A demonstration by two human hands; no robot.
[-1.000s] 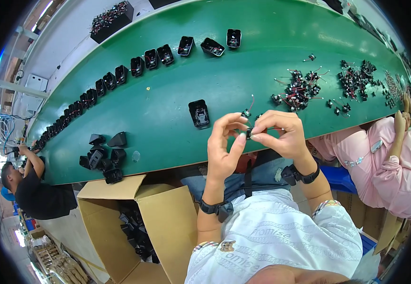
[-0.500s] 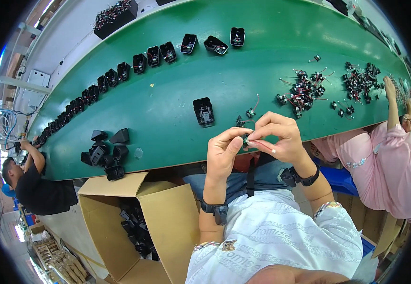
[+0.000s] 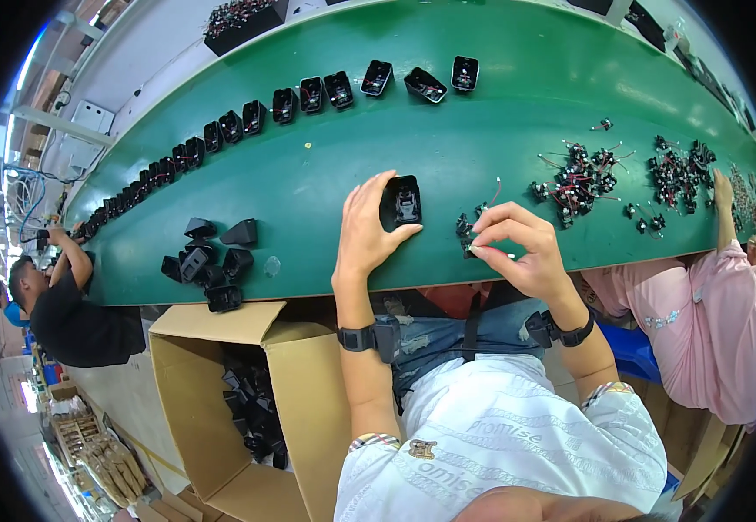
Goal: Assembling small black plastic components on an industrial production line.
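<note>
My left hand [image 3: 366,224] is curled round the left side of an open black plastic housing [image 3: 408,205] on the green table, fingertips at its far corner and thumb by its near edge. To the right, my right hand [image 3: 524,250] pinches a small wired part [image 3: 468,250] between thumb and fingertips; the fingers partly hide it. Just beyond that pinch lie a small black part [image 3: 463,226] and a small board [image 3: 481,210] with a red wire. Farther right is a pile of small black parts [image 3: 580,181] with red wires.
A curved row of black housings [image 3: 284,106] runs along the far side. Several black covers [image 3: 207,265] are heaped at the left, above an open cardboard box [image 3: 308,409] of black parts. Another parts pile [image 3: 682,174] lies by a person in pink [image 3: 691,322]; a person in black [image 3: 78,313] works far left.
My left hand has left the small part and moved left to the black housing. My right hand keeps its pinch, slightly farther right. The whole view has shifted a little.
</note>
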